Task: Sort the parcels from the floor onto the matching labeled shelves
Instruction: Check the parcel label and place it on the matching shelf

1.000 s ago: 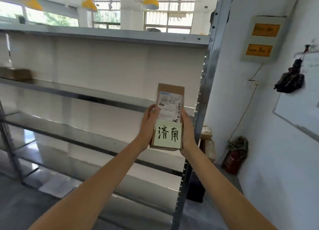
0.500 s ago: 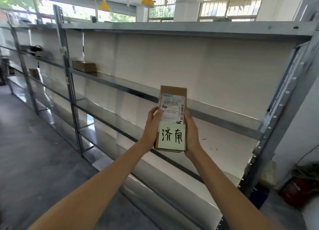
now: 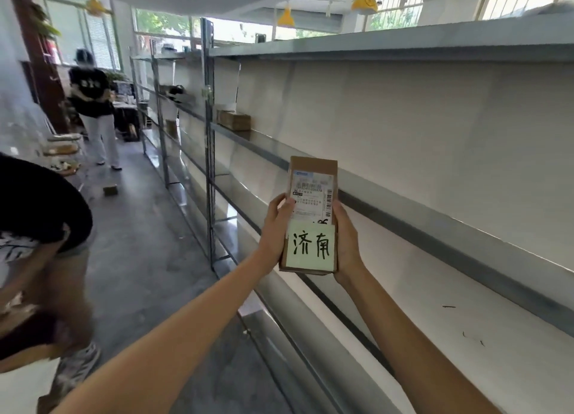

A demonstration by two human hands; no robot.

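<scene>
A small brown cardboard parcel [image 3: 312, 193] is held upright in front of me, with a white shipping label on top and a pale green note with handwritten black characters below. My left hand [image 3: 275, 230] grips its left edge, thumb over the front. Its right edge is gripped by my right hand [image 3: 346, 242]. The parcel hangs in the air beside the long grey metal shelves [image 3: 403, 196] running along the right. Another brown parcel [image 3: 233, 120] lies on a shelf farther back.
A person in a black shirt [image 3: 37, 258] bends close at the left edge. Farther down the aisle a second person [image 3: 93, 109] stands near a table. A small box [image 3: 110, 190] lies on the grey floor. Steel uprights [image 3: 210, 152] divide the shelf bays.
My view has swung left from the shelf's right end and wall to the long aisle. The parcel stays gripped in both hands in the same pose. Two people have come into view.
</scene>
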